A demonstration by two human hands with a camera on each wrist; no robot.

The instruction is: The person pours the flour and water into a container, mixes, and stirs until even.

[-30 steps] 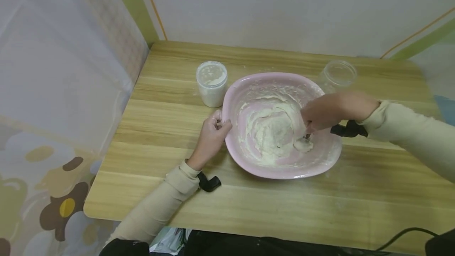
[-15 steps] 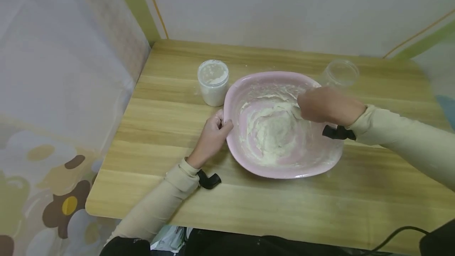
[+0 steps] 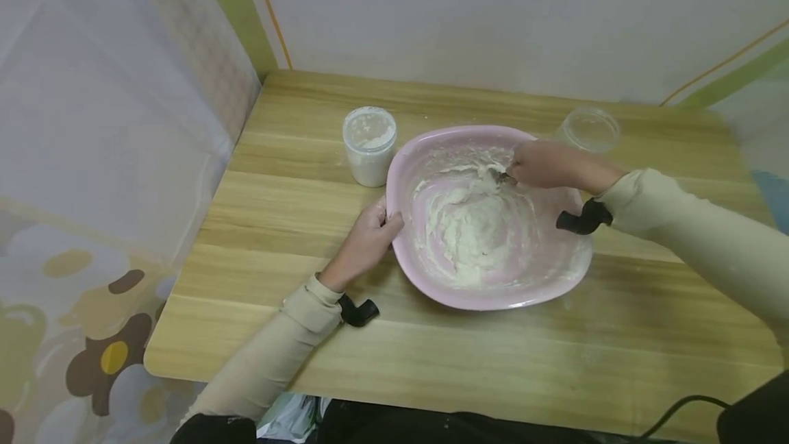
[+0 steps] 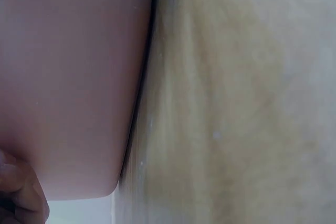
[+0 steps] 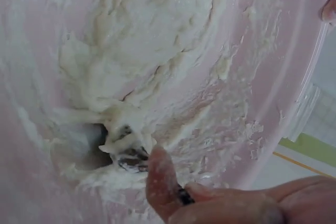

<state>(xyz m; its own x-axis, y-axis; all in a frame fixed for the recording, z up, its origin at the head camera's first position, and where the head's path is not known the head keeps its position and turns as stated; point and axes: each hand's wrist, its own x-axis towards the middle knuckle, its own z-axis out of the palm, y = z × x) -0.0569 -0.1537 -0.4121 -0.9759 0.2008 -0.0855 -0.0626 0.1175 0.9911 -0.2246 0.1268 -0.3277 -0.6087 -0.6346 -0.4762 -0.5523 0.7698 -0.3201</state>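
Note:
A pink plastic basin (image 3: 564,252) stands on the wooden table, its inside smeared with pale, sticky dough (image 3: 471,228). The left hand (image 3: 368,233) grips the basin's left rim, thumb over the edge and fingers on the outside. In the left wrist view the basin's outer wall (image 4: 79,77) fills the left part. Over the far right of the basin the right hand (image 3: 548,164) holds a dough-coated metal spoon (image 5: 131,157), its dark handle between thumb and fingers. The spoon's end pushes into the dough near the far wall and is partly covered by it.
Left of the basin stands a clear jar (image 3: 370,159) of white flour. A transparent empty jar (image 3: 590,130) sits behind the right hand. Patterned sheets line the back and left side of the table (image 3: 259,225). A black cable (image 3: 684,403) lies at the front right.
The right hand has carried the spoon from the basin's right side toward the far wall, through the dough. The left hand keeps its hold on the rim.

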